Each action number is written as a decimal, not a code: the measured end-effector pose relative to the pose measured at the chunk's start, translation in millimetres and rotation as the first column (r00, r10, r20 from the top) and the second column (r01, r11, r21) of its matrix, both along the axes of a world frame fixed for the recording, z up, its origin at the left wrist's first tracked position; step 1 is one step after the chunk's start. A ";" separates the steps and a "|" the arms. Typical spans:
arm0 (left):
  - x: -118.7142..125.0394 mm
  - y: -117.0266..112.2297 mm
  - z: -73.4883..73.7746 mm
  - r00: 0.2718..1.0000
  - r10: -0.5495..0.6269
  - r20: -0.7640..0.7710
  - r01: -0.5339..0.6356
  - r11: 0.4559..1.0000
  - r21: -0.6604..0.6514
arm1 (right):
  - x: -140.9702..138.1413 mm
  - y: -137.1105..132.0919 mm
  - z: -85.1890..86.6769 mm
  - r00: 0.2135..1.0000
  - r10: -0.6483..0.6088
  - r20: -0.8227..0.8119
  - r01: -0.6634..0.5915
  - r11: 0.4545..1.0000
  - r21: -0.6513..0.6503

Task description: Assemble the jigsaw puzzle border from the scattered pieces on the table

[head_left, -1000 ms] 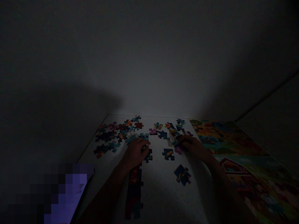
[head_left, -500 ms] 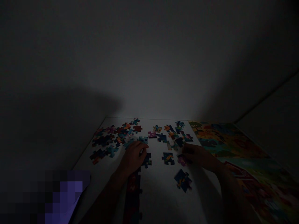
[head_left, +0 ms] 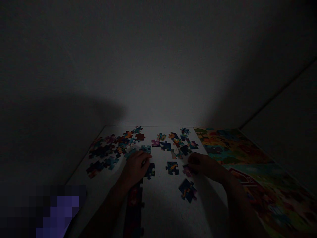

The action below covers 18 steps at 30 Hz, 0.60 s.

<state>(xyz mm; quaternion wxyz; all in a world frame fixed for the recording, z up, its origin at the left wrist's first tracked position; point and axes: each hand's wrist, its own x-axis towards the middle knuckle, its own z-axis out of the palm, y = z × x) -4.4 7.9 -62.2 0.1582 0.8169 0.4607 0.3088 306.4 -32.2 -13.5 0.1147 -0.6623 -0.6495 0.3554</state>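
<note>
Nearest, on the white tabletop (head_left: 163, 216): joined jigsaw strip (head_left: 133, 211), dark red, running lengthwise away from the camera, tabs along the right edge; well to the right of the strip, farm picture (head_left: 266, 198) with red barn, lying flat; between strip and picture, angled dark blue jigsaw section (head_left: 187, 190) with yellow figure. At the far end of the strip: left hand (head_left: 136, 167), fingers curled; dark jigsaw piece (head_left: 150, 171) at the fingertips, partly covered; cannot tell whether gripped or merely touched. Right of the strip's far end: blue jigsaw piece with orange figure (head_left: 172, 168), lying apart; farther right, right hand (head_left: 201, 163), fingers bent together just beside purple jigsaw piece (head_left: 187, 171); cannot tell whether holding anything. Beyond the strip: to the left, crowded mixed jigsaw pieces (head_left: 100, 151); to the right, scattered loose jigsaw pieces (head_left: 165, 146), then animal picture (head_left: 224, 145); farthest, plain wall (head_left: 158, 72).
</note>
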 end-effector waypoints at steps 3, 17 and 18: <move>0.0 0.6 -0.2 1.000 -0.004 -0.001 0.004 1.000 -0.005 | 0.0 0.1 1.1 1.000 -0.002 0.023 0.002 1.000 0.018; 0.0 1.0 1.8 1.000 -0.010 -0.024 0.011 1.000 0.005 | 6.0 2.8 -6.7 0.996 -0.031 0.083 0.027 0.998 0.052; 0.0 1.1 1.6 1.000 -0.008 -0.028 0.008 1.000 0.002 | 6.9 3.2 -8.2 0.995 -0.030 0.095 0.024 0.998 0.058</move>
